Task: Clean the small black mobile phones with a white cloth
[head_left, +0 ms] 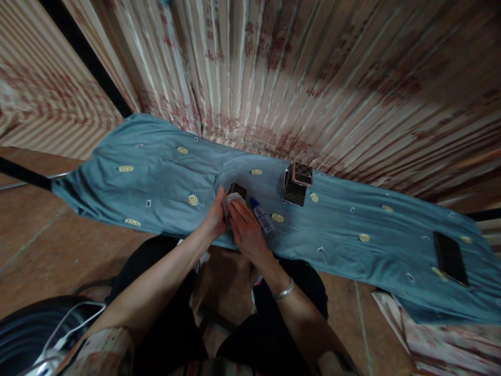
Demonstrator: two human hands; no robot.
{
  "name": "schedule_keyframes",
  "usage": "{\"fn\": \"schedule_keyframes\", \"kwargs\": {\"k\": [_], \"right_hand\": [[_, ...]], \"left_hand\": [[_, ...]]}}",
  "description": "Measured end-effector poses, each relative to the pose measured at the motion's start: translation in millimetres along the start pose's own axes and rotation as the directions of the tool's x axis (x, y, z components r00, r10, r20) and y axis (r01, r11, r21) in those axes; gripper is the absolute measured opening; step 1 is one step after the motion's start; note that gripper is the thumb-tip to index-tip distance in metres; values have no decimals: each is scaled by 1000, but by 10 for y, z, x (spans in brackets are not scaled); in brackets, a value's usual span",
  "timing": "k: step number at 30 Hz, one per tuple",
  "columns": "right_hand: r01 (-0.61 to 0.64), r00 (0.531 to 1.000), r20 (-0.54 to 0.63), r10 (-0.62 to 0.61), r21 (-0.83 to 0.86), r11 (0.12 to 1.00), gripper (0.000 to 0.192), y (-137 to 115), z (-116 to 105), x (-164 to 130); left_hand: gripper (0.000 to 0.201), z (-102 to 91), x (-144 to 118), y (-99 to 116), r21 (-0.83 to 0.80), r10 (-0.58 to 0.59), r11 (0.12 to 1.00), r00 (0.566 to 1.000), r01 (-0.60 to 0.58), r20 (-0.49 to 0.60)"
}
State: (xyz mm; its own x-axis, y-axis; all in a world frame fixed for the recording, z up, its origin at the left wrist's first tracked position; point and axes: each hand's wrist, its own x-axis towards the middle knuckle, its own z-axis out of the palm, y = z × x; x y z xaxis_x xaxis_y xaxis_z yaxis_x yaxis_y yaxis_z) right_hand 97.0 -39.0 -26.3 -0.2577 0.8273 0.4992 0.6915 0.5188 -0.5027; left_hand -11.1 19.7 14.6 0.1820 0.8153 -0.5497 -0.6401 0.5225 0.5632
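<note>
A small dark box-shaped thing (238,190) is at the near edge of the blue cloth, partly hidden by my hands. My left hand (215,216) is closed along its left side, thumb pointing away from me. Over its near part lies a whitish, thin piece like tissue or cloth (234,197); whether paper or fabric I cannot tell. My right hand (247,227) presses that piece with bent fingers held together. Just right of my right hand lies a small clear bottle with a blue cap (263,217), on its side.
A blue patterned cloth (336,224) covers the long narrow table. Dark flat cases with a checkered one on top (296,184) stand to the right. A black phone (451,258) lies at the far right. Behind hangs a striped curtain (250,68); dark frame bars (90,57) cross at left.
</note>
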Motion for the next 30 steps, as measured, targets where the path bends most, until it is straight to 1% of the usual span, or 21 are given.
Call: {"fn": "schedule_keyframes", "kwargs": {"k": [2, 4, 6, 9, 14, 16, 19, 22, 26, 30], "right_hand": [[-13, 1000, 0, 13, 3, 1000, 47, 3, -13, -1], [-22, 1000, -13, 21, -13, 1000, 46, 9, -26, 1], [-20, 999, -39, 18, -40, 999, 46, 13, -23, 1], [16, 998, -67, -20, -62, 998, 46, 17, 9, -10], [48, 999, -24, -49, -50, 998, 45, 34, 43, -30], [39, 999, -7, -39, -35, 999, 46, 46, 25, -27], [6, 1000, -18, -6, -32, 999, 48, 74, -16, -10], [-38, 999, -32, 37, -31, 999, 52, 121, -44, 15], [-98, 994, -42, 97, -31, 995, 53, 195, -47, 49], [-112, 992, -63, 109, -50, 992, 52, 234, -50, 78]], "left_hand": [[42, 11, -3, -18, -7, 10, 1000, 1000, -10, 17], [41, 38, -6, -33, -23, 16, 1000, 1000, -16, 8], [43, 63, -4, -35, -31, 9, 999, 1000, -10, -16], [48, 66, 7, -9, -30, -8, 1000, 1000, 7, -27], [50, 33, -1, 40, -12, -30, 999, 1000, 30, 4], [50, 46, -21, 31, -17, -33, 999, 999, 32, -10], [47, 90, -61, -6, -28, -21, 999, 1000, 20, -19], [44, 123, -102, -46, -9, -12, 1000, 999, 12, 30], [48, 126, -141, -83, 24, -34, 999, 995, 31, 95], [52, 111, -156, -103, 47, -31, 999, 986, 24, 164]]}}
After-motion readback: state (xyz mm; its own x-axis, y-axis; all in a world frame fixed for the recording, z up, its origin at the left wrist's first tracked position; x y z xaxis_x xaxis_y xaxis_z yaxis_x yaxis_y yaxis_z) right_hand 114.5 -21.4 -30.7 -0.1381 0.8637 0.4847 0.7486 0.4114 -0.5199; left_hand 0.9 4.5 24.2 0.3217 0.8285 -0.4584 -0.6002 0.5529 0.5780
